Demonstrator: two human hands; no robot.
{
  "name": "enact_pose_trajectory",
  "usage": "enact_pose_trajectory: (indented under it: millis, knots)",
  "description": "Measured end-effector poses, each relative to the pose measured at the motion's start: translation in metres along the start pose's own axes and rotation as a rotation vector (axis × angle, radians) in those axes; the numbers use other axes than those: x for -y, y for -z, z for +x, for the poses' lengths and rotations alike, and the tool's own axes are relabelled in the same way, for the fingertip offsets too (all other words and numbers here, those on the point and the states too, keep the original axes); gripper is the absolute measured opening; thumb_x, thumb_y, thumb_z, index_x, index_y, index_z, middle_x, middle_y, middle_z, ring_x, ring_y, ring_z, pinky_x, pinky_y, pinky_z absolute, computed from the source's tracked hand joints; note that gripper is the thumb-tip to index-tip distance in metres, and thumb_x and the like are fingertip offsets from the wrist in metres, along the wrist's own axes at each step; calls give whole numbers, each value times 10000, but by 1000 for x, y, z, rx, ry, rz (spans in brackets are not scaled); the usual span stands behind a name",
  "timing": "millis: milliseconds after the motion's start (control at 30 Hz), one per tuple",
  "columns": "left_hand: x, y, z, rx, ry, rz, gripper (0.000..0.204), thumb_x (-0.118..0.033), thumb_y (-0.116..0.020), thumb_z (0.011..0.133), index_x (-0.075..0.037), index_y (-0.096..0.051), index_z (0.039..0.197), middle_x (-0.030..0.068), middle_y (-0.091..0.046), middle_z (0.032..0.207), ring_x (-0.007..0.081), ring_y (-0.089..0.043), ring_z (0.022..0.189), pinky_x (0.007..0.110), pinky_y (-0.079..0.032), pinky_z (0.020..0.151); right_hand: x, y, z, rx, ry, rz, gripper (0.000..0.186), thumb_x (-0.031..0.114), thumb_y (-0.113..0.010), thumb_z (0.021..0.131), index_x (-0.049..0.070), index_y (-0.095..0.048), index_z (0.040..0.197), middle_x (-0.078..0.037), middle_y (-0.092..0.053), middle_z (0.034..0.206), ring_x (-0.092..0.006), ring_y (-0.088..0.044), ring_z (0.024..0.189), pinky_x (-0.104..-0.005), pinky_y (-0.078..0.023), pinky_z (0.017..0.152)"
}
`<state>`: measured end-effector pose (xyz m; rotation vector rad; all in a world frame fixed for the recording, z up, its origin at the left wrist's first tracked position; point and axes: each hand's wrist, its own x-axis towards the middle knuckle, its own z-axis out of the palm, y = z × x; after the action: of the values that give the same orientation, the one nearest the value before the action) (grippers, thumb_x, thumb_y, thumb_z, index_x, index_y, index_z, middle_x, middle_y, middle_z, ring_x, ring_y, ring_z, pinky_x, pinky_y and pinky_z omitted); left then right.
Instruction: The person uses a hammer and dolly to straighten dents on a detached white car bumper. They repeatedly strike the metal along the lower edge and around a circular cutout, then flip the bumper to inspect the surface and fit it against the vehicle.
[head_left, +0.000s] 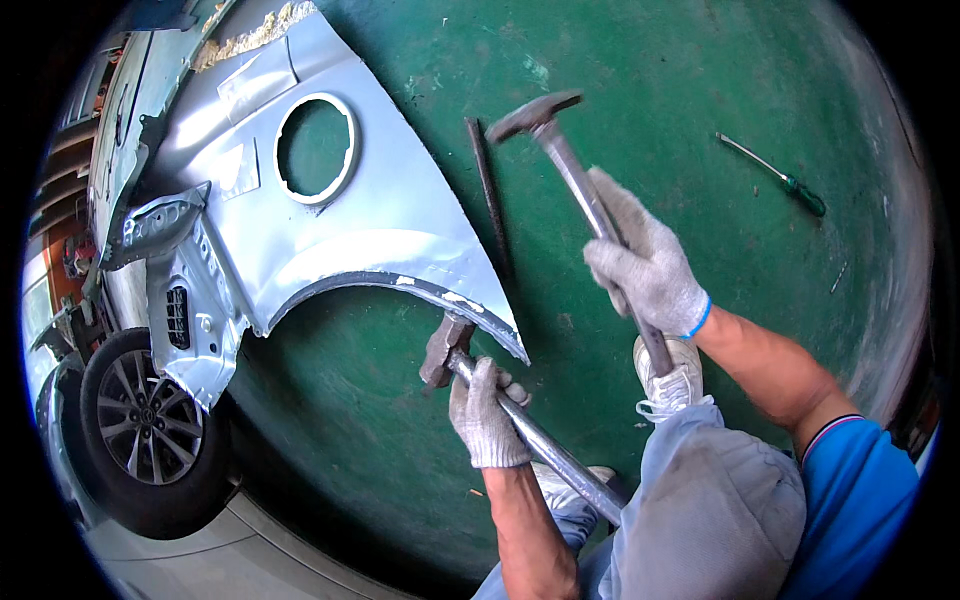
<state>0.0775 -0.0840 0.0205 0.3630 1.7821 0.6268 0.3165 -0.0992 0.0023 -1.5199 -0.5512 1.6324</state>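
Clearly mid-job – the left hand (487,413) gripped a hammer (446,347) set against the silver car panel (395,215)'s wheel-arch lip, the right hand (648,268) clenched a raised hammer (535,113) above it – the lip's edge near the tip looked chipped and uneven

We have the body panel (380,215) lying on the floor (650,80), a rod (490,195) just right of it, a screwdriver (780,178) far right, a wheel (145,420) at lower left.

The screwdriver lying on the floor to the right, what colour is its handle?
Green. The screwdriver has a green handle and a thin metal shaft, seen in the head view.
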Motion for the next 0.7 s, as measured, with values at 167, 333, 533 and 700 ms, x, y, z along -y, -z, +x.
enact_pose_trajectory:
  millis: [167,333,533,700]
  knots:
    - [3,3,3,-22,20,-58,172,-166,-677,947,-62,-582,1046,43,-586,738,133,-569,521,267,-503,462,-54,-20,-7,389,172,-328,774,202,-630,927,42,-275,1597,-272,-520,1473,-339,-559,1337,-384,-424,1118]
    - [-1,5,4,-2,-22,-51,176,-161,-667,955,-57,-586,1071,42,-583,743,134,-569,522,263,-504,463,-28,-24,-9,398,104,-228,799,226,-640,924,-14,-262,1585,-261,-566,1420,-337,-674,1136,-390,-506,1012]
    - [-2,4,5,20,-13,-72,182,-159,-668,952,-50,-592,1077,45,-587,750,137,-566,520,264,-497,462,-26,-26,-12,375,-35,-122,792,224,-638,928,20,-268,1598,-208,-642,1263,-223,-674,919,-344,-545,834]
    - [-3,5,4,29,-14,-59,177,-155,-664,952,-48,-595,1076,45,-588,751,133,-566,519,263,-498,464,4,-10,-7,328,-101,-124,808,225,-654,927,48,-257,1608,-131,-663,1057,-125,-629,713,-263,-528,585]
